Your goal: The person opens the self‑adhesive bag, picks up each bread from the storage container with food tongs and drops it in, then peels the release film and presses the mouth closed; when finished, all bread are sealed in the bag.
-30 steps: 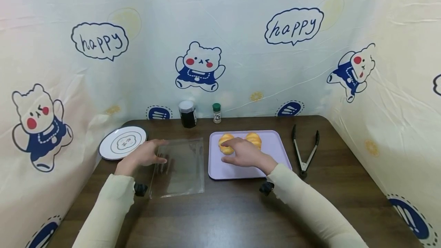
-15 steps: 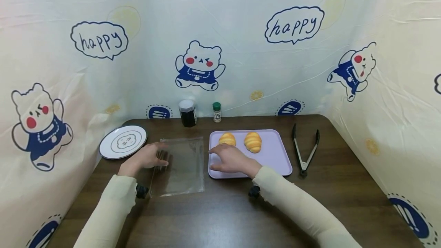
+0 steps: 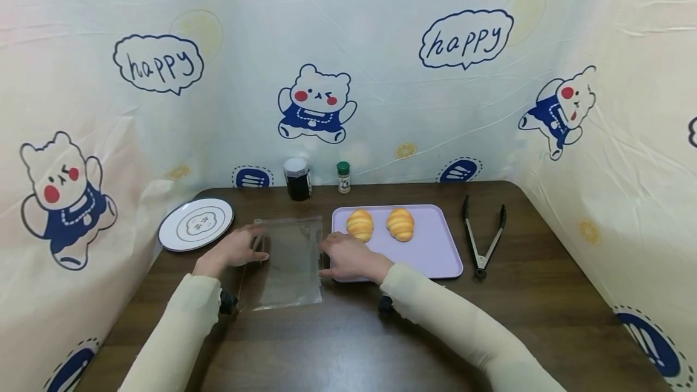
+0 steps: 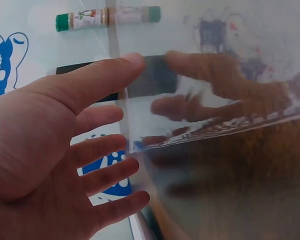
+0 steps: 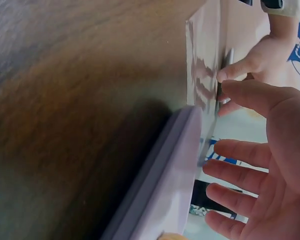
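A flat clear plastic bag point(image 3: 291, 274) lies on the dark wooden table point(image 3: 327, 343). At its left edge is my left hand point(image 3: 235, 249), thumb and fingers spread apart; in the left wrist view the fingertips point(image 4: 125, 170) are close to the bag's edge, and whether they touch it I cannot tell. My right hand point(image 3: 353, 257) hovers palm down between the bag's right edge and the lilac tray point(image 3: 419, 259), its fingers point(image 5: 235, 172) extended with nothing held. On the tray sit two bread rolls, a left roll point(image 3: 360, 225) and a right roll point(image 3: 400, 224).
A white plate point(image 3: 170, 236) stands left of my left hand. Along the back edge are a dark jar point(image 3: 298, 183) with a pale lid and a small green-capped shaker point(image 3: 343, 179). Black-tipped tongs point(image 3: 479, 259) lie spread apart right of the tray. Printed cloth hangs around the table.
My right hand has moved left from over the rolls to the bag's right edge, uncovering both rolls. The left hand has shifted very slightly to the right.
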`<state>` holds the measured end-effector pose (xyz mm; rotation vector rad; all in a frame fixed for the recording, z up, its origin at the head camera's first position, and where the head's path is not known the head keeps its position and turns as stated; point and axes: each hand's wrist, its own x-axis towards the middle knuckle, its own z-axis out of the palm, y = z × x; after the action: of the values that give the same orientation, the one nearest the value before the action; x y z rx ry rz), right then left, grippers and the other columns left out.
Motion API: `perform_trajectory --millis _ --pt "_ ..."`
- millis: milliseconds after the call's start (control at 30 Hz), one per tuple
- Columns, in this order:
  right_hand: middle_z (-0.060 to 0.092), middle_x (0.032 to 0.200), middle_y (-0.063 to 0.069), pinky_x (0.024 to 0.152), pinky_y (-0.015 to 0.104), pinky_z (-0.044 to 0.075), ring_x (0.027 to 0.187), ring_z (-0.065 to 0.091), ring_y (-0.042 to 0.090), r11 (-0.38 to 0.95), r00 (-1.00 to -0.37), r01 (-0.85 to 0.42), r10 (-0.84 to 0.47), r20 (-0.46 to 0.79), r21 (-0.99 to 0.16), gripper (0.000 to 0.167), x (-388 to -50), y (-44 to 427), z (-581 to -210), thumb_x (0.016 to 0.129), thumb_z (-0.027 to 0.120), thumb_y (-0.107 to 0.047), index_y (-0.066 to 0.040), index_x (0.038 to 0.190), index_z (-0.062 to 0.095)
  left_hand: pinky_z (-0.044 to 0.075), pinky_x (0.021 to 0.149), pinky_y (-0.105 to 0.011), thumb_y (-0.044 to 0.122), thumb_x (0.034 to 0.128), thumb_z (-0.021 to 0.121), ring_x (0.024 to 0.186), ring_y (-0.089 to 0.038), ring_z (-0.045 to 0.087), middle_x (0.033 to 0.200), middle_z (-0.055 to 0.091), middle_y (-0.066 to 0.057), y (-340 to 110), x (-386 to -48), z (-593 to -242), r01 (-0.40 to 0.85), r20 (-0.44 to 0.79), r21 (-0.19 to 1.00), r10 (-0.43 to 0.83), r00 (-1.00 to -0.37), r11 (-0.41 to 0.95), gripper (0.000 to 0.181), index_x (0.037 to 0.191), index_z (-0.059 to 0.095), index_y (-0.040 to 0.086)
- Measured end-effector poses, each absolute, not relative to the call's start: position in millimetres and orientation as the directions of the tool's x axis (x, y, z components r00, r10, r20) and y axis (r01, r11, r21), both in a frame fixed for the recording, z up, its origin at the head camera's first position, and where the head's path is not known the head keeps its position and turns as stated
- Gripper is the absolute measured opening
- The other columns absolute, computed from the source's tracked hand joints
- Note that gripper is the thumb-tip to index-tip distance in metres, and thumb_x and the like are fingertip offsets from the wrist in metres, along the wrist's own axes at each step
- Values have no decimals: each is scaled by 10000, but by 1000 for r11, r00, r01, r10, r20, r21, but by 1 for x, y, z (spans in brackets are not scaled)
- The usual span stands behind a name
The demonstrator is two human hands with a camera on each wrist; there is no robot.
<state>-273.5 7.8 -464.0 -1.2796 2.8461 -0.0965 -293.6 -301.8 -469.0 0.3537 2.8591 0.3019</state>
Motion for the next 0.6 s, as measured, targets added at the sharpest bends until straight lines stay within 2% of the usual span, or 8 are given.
perform_trajectory --millis 267,600 --pt "619 1375 17 1122 382 428 1363 497 227 652 -652 -758 -758 -33 4 571 -270 -1 -475 874 675 -552 -189 1313 636 327 1120 -649 416 881 733 1385 -512 388 1520 402 -305 -300 -295 -475 190 -241 210 239 -940 959 770 1464 459 -6" --pt "650 1270 -37 1072 370 439 1261 528 176 648 -651 -759 -759 -30 70 543 -266 -5 -480 857 684 -573 -242 1287 658 404 1085 -602 362 851 774 1311 -470 498 1419 532 -284 -299 -294 -472 243 -191 210 283 -940 947 642 1311 608 -53"
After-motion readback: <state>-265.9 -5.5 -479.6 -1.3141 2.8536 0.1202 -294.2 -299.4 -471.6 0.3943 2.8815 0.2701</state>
